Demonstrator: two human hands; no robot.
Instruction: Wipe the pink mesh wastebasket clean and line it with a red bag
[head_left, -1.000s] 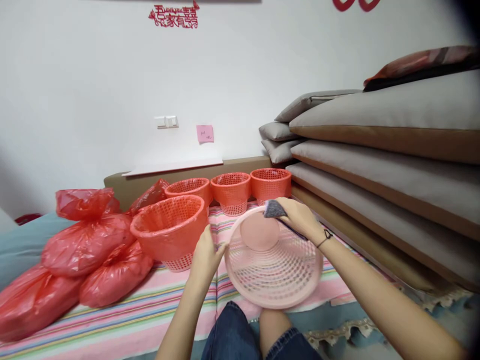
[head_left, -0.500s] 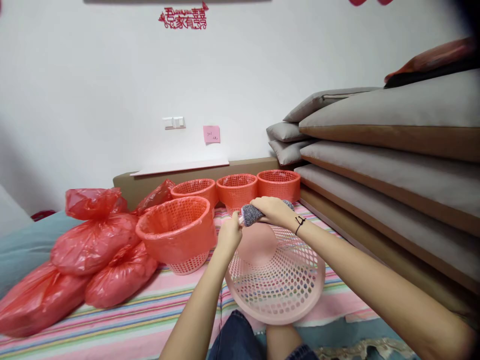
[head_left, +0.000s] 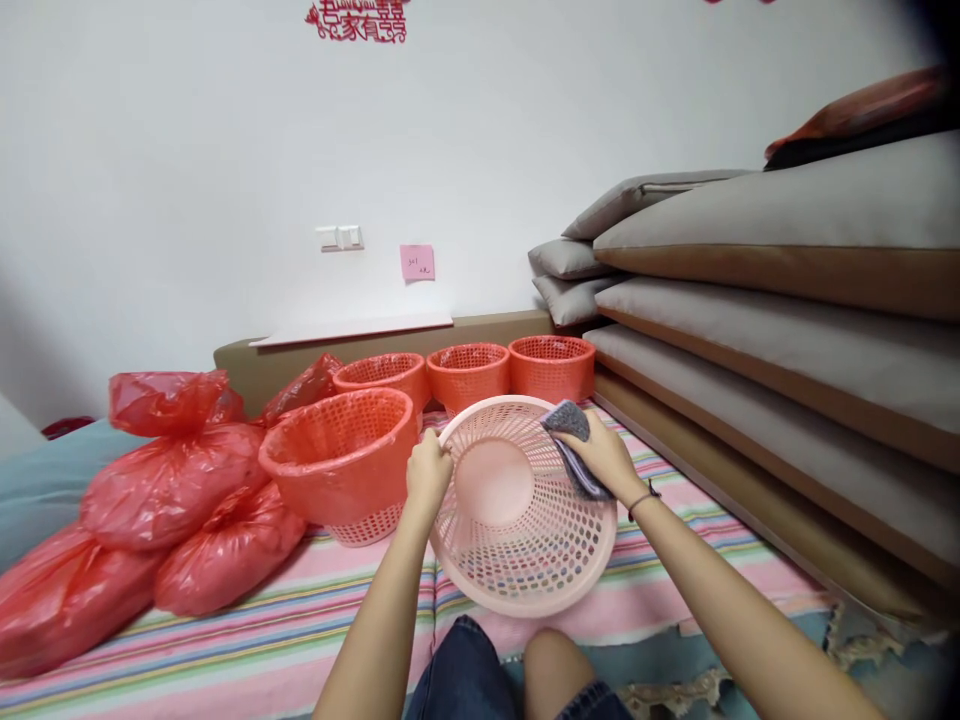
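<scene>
A pale pink plastic basket (head_left: 495,482) with a perforated wall is tilted so that its open mouth faces me, above my knees. My left hand (head_left: 430,470) is closed on its rim at the upper left. In my right hand (head_left: 606,455) is a grey cloth (head_left: 568,422), folded over the basket's rim at the upper right, with one flap hanging inside along the wall. The fingers of my right hand are partly hidden behind the cloth and rim.
Several red baskets lined with red plastic bags, one nearest (head_left: 349,465), stand on a striped bedsheet (head_left: 315,625). Tied red bags (head_left: 176,485) are heaped at the left. Grey cushions (head_left: 787,310) are stacked along the right side. A padded headboard (head_left: 495,327) runs along the wall.
My right hand and the cloth have moved right and down along the rim, from the top to the upper right. My left hand has shifted left, and the basket's mouth faces me more.
</scene>
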